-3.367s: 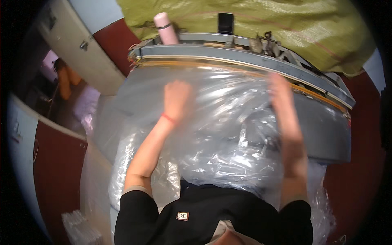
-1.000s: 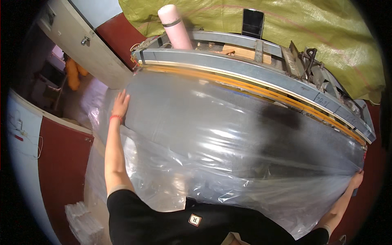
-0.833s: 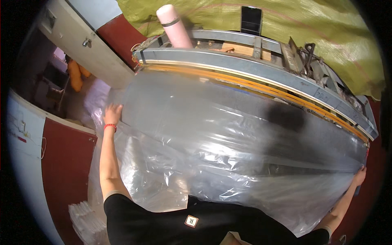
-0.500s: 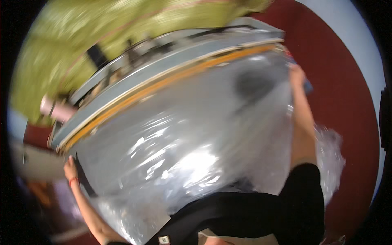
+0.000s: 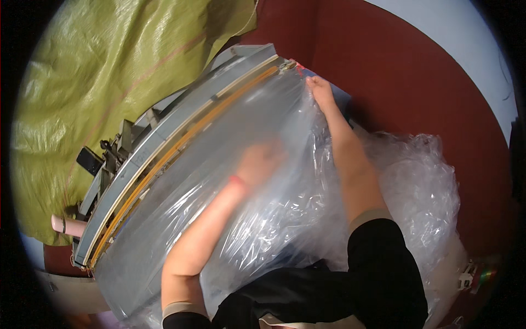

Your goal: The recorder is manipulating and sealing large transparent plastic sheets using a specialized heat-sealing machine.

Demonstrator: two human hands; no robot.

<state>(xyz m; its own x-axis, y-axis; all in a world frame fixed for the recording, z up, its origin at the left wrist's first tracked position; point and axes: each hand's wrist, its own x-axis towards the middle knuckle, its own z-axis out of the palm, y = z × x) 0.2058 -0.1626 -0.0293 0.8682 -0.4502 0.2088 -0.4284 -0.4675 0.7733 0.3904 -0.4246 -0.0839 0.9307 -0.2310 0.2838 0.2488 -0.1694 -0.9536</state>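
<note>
A large clear plastic sheet (image 5: 181,197) spreads in front of me and bunches into folds towards my body. My right hand (image 5: 322,93) pinches the sheet's far right edge, close to the end of a long grey metal bar (image 5: 139,159) with an orange strip (image 5: 181,137) along its near side. Over the middle of the sheet is my left hand (image 5: 263,162), a red band (image 5: 238,183) round its wrist. Motion smears its fingers, so its grip and any contact with the plastic cannot be made out.
Beyond the bar hangs a yellow-green woven sheet (image 5: 120,66). Metal brackets and a small black box (image 5: 89,160) sit behind the bar, with a pink cylinder (image 5: 68,225) at its left end. Crumpled plastic (image 5: 422,181) heaps at right beside a dark red surface (image 5: 405,71).
My left hand has left the sheet's left edge and come over its middle. My right hand stays at the right edge. The whole view has turned, so the bar now slants more steeply.
</note>
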